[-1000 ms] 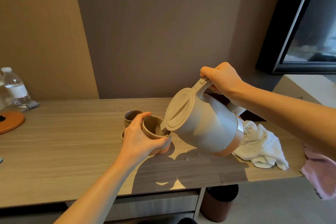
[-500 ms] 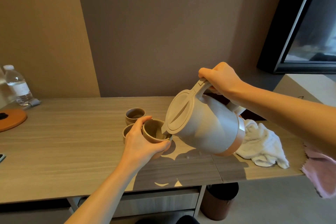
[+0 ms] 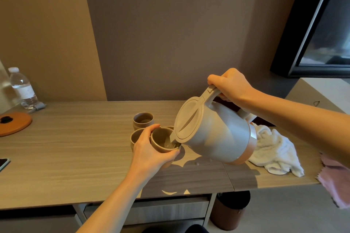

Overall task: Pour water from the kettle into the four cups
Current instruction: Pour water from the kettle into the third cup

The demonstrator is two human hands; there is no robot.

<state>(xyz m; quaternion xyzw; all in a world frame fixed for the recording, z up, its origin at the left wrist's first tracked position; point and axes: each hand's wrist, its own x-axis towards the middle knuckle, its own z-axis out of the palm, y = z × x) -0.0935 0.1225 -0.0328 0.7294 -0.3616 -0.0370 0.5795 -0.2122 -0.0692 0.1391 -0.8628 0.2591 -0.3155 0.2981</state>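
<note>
My right hand [image 3: 232,85] grips the handle of a grey kettle [image 3: 217,134] with a beige lid, tilted steeply left. Its spout sits over a tan cup [image 3: 162,142] that my left hand [image 3: 149,149] holds, tilted, just above the wooden table [image 3: 75,153]. Water glints inside that cup. A second cup [image 3: 143,120] stands behind it, and a third cup [image 3: 135,137] is partly hidden by my left thumb. The rim of a fourth cup [image 3: 170,127] peeks out behind the held one.
A white towel [image 3: 274,151] lies right of the kettle, a pink cloth [image 3: 335,179] hangs at the table's right end. At far left stand a water bottle [image 3: 22,89] and an orange round board [image 3: 15,123]. A brown bin [image 3: 230,210] sits under the table.
The kettle has tipped slightly further and water now shows in the held cup. My left hand shifted its hold a little; the view moved closer.
</note>
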